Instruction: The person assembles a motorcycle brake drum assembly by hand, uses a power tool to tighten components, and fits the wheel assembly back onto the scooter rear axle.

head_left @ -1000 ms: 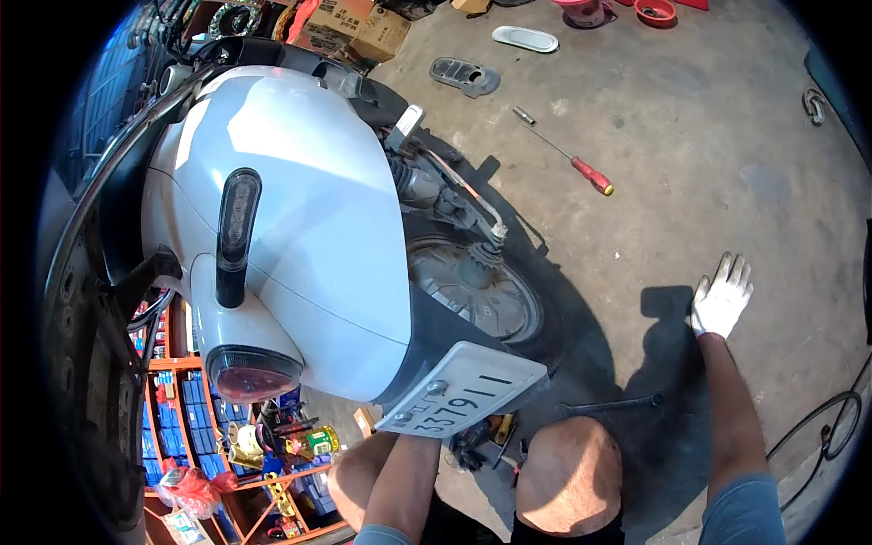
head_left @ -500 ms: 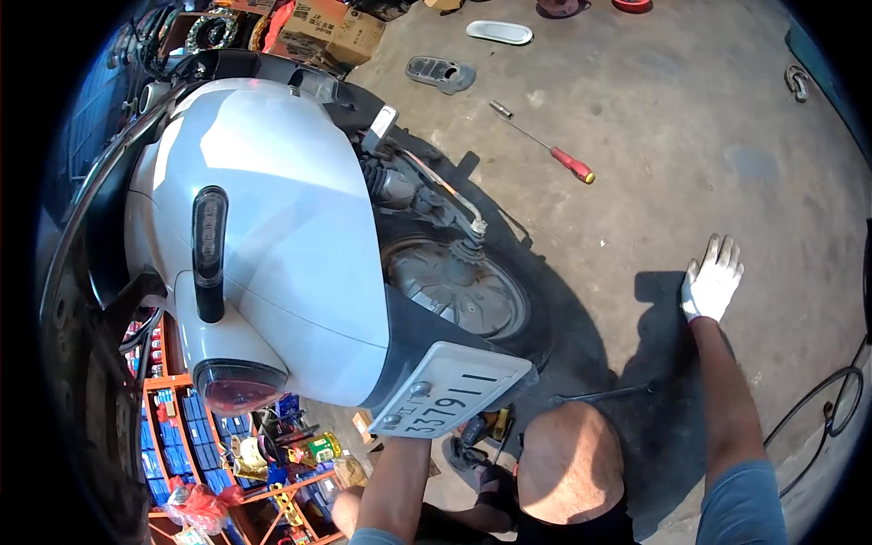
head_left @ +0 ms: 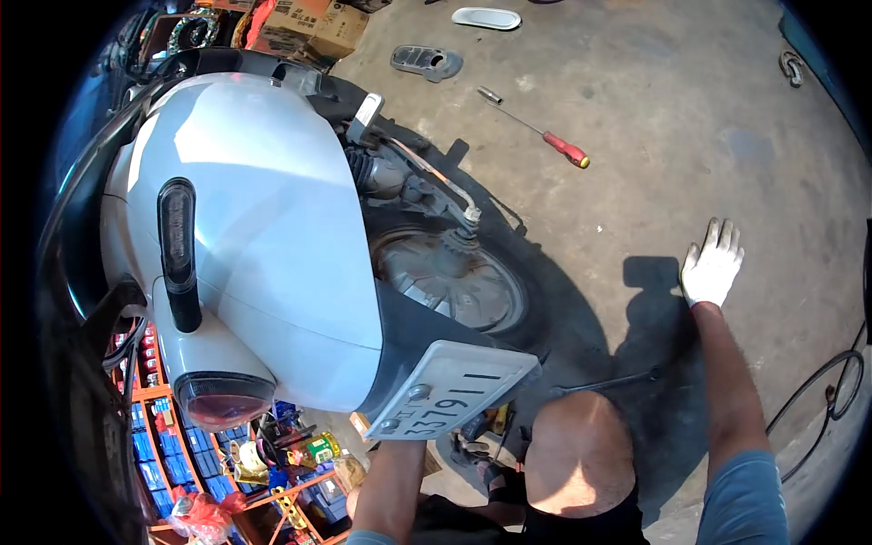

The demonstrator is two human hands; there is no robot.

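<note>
My right hand [head_left: 712, 272], in a white work glove, lies on the concrete floor with its fingers stretched out and slightly apart, holding nothing. My left forearm [head_left: 396, 486] reaches up behind the white number plate [head_left: 468, 386] of a scooter, and the plate hides the hand and fingers. The scooter's pale rear body [head_left: 272, 236] fills the left side, with a red tail light [head_left: 223, 400] at its lower end. Its rear wheel [head_left: 454, 282] is exposed beside the body. My bare knee [head_left: 581, 454] is close to the plate's right side.
A red-handled screwdriver [head_left: 567, 150] and a small metal socket [head_left: 490, 94] lie on the floor. Beyond them are a grey cover [head_left: 425, 62] and a white oval part [head_left: 486, 17]. A long dark tool [head_left: 609, 381] lies near my knee; a black hose [head_left: 831, 409] curls at right. Shelves hold blue boxes [head_left: 154, 472].
The view has shifted a little, so the scooter and floor items appear slightly further left. My right hand stays flat on the floor, and my left hand is still hidden behind the plate.
</note>
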